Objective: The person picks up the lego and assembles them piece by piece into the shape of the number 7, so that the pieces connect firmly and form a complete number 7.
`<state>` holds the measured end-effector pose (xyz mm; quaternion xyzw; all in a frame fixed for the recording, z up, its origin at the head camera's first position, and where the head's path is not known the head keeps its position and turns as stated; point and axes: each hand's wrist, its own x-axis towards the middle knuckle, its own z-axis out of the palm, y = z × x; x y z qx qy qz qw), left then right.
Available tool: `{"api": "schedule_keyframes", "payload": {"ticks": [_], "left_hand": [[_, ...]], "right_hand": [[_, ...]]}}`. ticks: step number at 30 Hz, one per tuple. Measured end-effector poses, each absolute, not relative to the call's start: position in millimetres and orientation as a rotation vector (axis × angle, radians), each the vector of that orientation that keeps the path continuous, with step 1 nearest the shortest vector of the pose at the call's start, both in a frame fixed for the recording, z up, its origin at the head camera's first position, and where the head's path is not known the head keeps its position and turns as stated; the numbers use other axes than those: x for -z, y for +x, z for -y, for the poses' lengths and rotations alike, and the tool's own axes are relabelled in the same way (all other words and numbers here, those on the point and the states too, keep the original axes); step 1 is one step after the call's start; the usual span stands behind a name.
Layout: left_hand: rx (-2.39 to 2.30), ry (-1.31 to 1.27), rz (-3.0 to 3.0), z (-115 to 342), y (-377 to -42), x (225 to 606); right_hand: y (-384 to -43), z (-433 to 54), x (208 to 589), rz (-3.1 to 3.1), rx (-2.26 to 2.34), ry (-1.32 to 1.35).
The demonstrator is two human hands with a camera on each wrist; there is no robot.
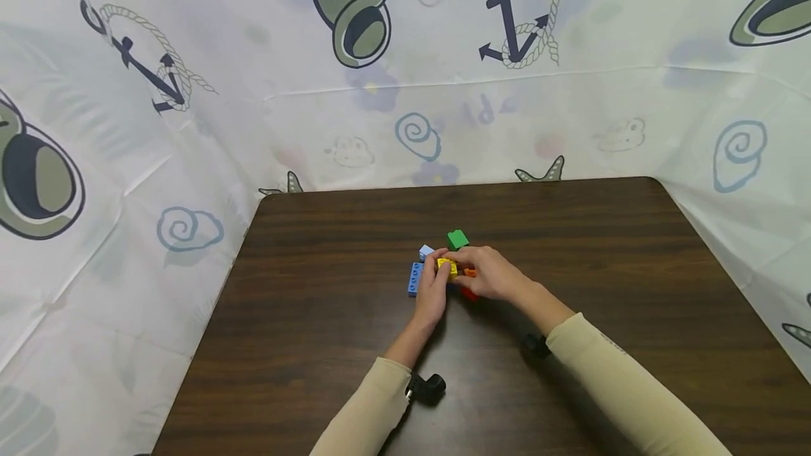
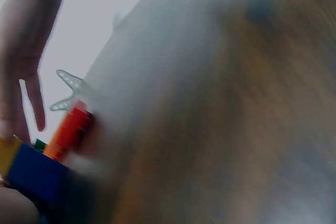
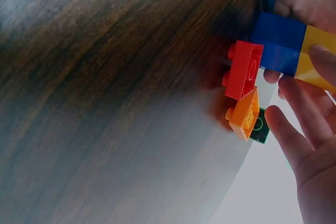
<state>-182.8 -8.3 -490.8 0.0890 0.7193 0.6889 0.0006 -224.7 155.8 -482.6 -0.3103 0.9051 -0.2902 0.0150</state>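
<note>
**Your left hand [image 1: 432, 294] and your right hand [image 1: 495, 274] share one yellow block [image 1: 453, 268] on the far part of the table [image 1: 304, 357]**

You have the yellow block between your hands, roughly midway between the left and the right edge of the table. Your left hand is partly closed, with its thumb on the near side of the block. Your right hand pinches the same block with thumb and forefinger, while its lower fingers are straighter and spread apart.

In the right wrist view, a dark blue block [image 3: 278, 43] sits directly against the yellow one, also between your hands; whether the two are locked together, I cannot tell.

Other pieces lie close around your hands. Toward the table's left edge, just beside your left hand, there is a long blue brick [image 1: 415, 279], and a light blue brick [image 1: 425, 252] is a little nearer to the far edge. The green brick [image 1: 457, 239] lies beyond your fingers, the closest of all to the far edge. Under your right hand, an orange brick [image 1: 469, 272] and a red brick [image 1: 469, 294] are partly hidden; the red one is nearer to you.

Behind the far edge hangs a white cloth [image 1: 342, 118] with sea drawings.
</note>
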Motion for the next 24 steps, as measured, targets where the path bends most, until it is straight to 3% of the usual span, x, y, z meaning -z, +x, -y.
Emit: {"api": "schedule_keyframes", "payload": {"ticks": [11, 24], "left_hand": [[-2.152, 0.594, -2.285, 12, -190, 509], [-2.072, 0.651, -2.203, 18, -195, 509]], "right_hand": [[-220, -155, 481, -2.825, 0.921, -0.934], [-220, -156, 483, -2.809, 0.954, -0.909]]}}
